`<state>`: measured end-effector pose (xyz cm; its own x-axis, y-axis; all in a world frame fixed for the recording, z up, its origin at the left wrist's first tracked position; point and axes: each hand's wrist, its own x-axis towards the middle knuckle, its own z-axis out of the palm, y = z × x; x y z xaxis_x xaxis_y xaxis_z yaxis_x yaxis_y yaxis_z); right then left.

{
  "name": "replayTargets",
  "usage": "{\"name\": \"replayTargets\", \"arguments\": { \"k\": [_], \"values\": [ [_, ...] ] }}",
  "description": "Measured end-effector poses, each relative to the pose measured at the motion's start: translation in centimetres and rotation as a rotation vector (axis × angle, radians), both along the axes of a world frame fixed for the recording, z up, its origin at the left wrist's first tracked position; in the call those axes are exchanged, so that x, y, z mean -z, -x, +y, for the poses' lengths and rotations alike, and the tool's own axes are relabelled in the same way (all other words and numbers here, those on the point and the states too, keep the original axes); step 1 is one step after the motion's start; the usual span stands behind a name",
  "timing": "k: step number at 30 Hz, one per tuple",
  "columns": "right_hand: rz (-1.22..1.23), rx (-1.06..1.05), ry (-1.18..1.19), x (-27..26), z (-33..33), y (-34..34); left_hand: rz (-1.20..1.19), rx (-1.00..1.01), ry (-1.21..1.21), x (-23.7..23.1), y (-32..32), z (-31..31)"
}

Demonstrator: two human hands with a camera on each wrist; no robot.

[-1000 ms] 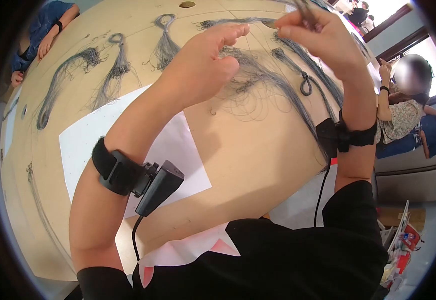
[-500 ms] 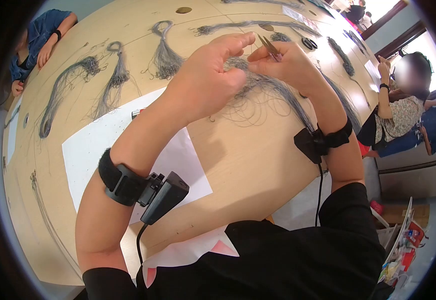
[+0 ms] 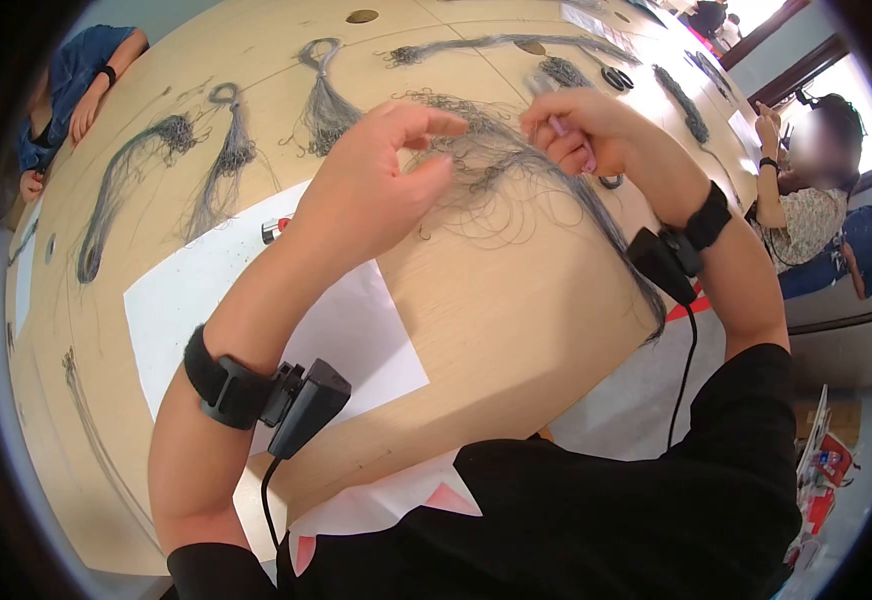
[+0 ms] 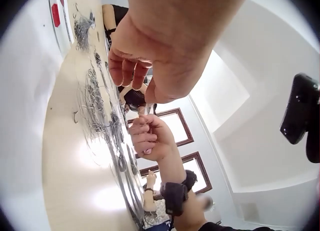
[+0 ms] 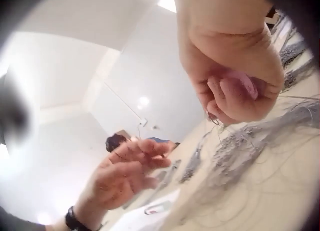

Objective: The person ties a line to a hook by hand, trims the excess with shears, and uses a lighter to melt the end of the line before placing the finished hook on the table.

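Head view puts both hands above the tabletop [image 3: 526, 330], near each other but not touching, and from where I stand it looks like delicate handling of thin line. The right hand [image 3: 601, 128] has its fingers curled round a pink-handled tool [image 3: 587, 156], that grip clamped on the handle; its metal end is only a blur, so I can't swear to it, though small scissors seem likely. The left hand [image 3: 381, 170] holds thumb and fingers apart, pointing toward the other; whether some fine strand passes between them I can't tell. Below, on the tabletop, lies the tangle of hooked grey line [image 3: 484, 178], its tail trailing off to the near edge below the right wrist. To do this well, I'd have the left fingers steady one strand at a time, gently taut, with the tool's tip turned away from them. Those hooks look apt to catch skin or neighbouring line, so slow lifting should beat tugging. The white sheet [image 3: 371, 330] under the left forearm would probably show stray hooks better, and the other hanks [image 3: 328, 105] are best left undisturbed.
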<state>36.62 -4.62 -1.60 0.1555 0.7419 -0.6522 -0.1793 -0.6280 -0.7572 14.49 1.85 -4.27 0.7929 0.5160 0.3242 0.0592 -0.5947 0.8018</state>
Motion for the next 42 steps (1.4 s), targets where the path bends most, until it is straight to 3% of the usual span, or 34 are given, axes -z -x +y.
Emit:
{"name": "replayTargets", "arguments": {
  "k": [7, 9, 14, 17, 24, 36, 38, 42],
  "values": [
    [0.23, 0.051, -0.079, -1.0, -1.3, 3.1, -0.009, -0.093, 0.075, 1.2, -0.4, -0.9],
    [0.453, -0.042, -0.143, -0.4, -1.3, 3.5, -0.075, -0.109, 0.05, 1.4, -0.7, -1.1],
    [0.529, -0.033, -0.287, -0.2, -1.4, 4.3, -0.299, -0.104, -0.196, 1.5, -1.1, -1.4],
    [0.549, -0.022, -0.302, 0.0, -1.6, 4.5, -0.408, -0.165, -0.207, 1.7, -1.7, -1.5],
    [0.519, 0.056, -0.294, 0.6, -1.9, 5.2, -0.424, -0.155, -0.324, 1.7, -1.8, -1.5],
    [0.397, 0.029, -0.401, 0.6, -2.4, 6.3, -0.391, -0.235, 0.072, 2.4, -2.6, -2.3],
    [0.392, 0.017, -0.418, 0.6, -2.4, 6.2, -0.415, -0.195, 0.365, 2.3, -2.7, -2.4],
    [0.364, 0.011, -0.464, 0.7, -2.5, 6.2, -0.281, -0.21, 0.54, 1.1, -2.3, -2.9]
  ]
}}
